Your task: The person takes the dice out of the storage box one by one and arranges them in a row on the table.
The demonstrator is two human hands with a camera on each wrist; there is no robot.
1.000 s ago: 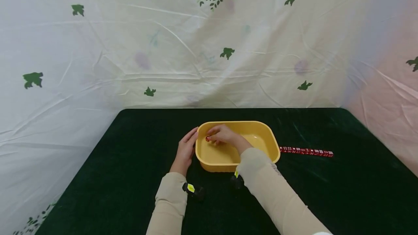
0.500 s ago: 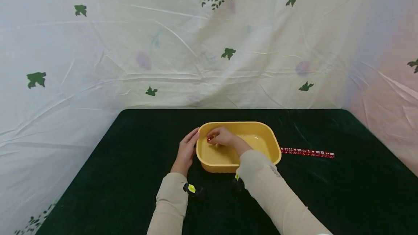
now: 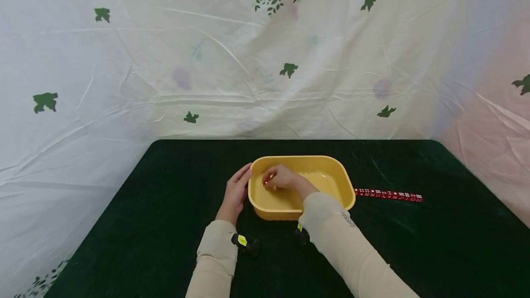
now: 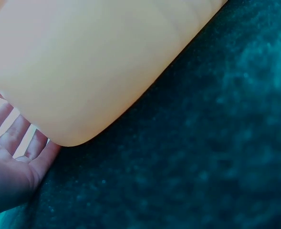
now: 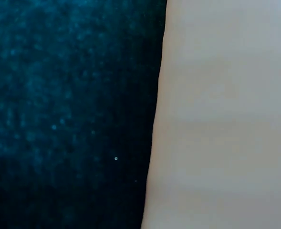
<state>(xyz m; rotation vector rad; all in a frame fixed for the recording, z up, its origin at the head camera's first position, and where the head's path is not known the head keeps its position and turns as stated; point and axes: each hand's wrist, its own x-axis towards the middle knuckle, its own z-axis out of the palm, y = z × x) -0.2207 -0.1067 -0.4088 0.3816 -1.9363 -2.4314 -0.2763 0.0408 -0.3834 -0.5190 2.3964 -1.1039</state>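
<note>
My right hand (image 3: pixel 283 177) reaches into the yellow plastic tub (image 3: pixel 329 183) and pinches a small red die (image 3: pixel 266 183) between thumb and fingers, near the tub's left end. Most of the die is covered by the fingertips. Outside the tub, my left hand (image 3: pixel 237 193) rests on its left wall. In the left wrist view that hand's fingers (image 4: pixel 16 131) lie fairly straight along the tub wall (image 4: pixel 83 76). Only the tub's outer side (image 5: pixel 226 119) and dark cloth show in the right wrist view, with the right hand out of sight.
A straight row of red dice with white pips (image 3: pixel 389 194) runs rightward from the tub's right side on the dark green tablecloth (image 3: pixel 165 224). Behind the table hangs a pale curtain (image 3: pixel 232 82) with green leaf and bird prints.
Inside the tub, the right hand has shifted slightly lower with the die, which is now more hidden by the fingers. The left hand, tub and row of dice stay put.
</note>
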